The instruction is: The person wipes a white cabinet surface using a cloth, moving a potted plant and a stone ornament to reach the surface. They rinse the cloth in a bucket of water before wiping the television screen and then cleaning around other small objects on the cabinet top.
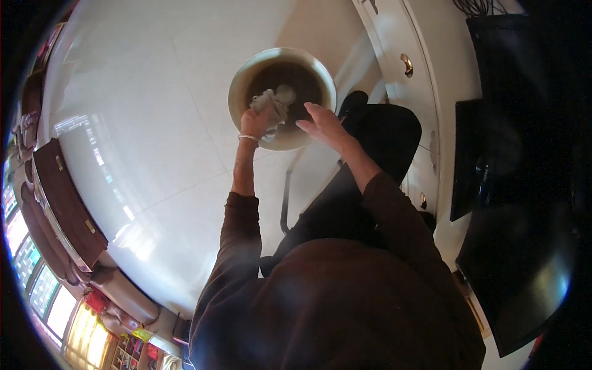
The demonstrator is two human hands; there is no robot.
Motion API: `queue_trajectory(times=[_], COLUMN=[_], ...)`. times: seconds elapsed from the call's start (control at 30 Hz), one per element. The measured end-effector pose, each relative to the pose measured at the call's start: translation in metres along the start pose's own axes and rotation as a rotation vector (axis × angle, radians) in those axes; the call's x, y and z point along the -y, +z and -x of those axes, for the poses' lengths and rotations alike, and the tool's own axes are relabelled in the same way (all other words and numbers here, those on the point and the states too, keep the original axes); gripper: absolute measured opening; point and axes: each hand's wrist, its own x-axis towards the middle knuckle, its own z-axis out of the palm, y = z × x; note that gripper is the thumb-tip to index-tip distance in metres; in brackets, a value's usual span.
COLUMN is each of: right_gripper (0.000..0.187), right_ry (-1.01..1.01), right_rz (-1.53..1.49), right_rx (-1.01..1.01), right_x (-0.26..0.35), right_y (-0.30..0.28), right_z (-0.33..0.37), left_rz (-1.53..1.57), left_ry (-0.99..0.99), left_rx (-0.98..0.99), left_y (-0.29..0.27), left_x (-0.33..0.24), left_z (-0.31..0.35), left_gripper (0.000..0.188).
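Note:
A round white basin (236, 98) stands on the floor in front of me, with murky brown water (306, 79) in it. My left hand (255, 121) is closed around a crumpled, greyish-white wet cloth (271, 103) at the basin's left side. A pale round patch by the cloth is too blurred to name. Over the right part of the basin, my right hand (325, 125) is apart from the cloth, fingers stretched out and nothing in them. A light band (248, 137) circles my left wrist.
Glossy pale floor tiles (142, 80) spread to the left. White drawers with a brass handle (407, 65) stand close on the right, beside dark monitors (512, 271). A thin dark metal leg (286, 200) shows beside my knee. Far left is a dark wooden table (69, 203).

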Motion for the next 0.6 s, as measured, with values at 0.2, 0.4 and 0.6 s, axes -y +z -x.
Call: queue_trajectory(times=[0.2,0.4,0.6], right_gripper=[0.035,0.042,0.067], right_ry=[0.192,0.273,0.207], right_rz=[-0.106,-0.144,-0.016], right_rx=[-0.183,-0.105,0.024], right_x=[-0.013,-0.008,-0.044], right_y=[-0.029,-0.049,-0.03], right_z=[0.013,0.017,0.017], left_rz=[0.21,-1.212,-0.469], left_ry=[-0.309,0.092,-0.029], left_rx=[0.101,0.381,0.429], left_y=[0.008,0.015,-0.019], left_x=[0.04,0.077,-0.052], left_z=[-0.028,-0.028,0.007], left_gripper=[0.064,0.041,0.02])
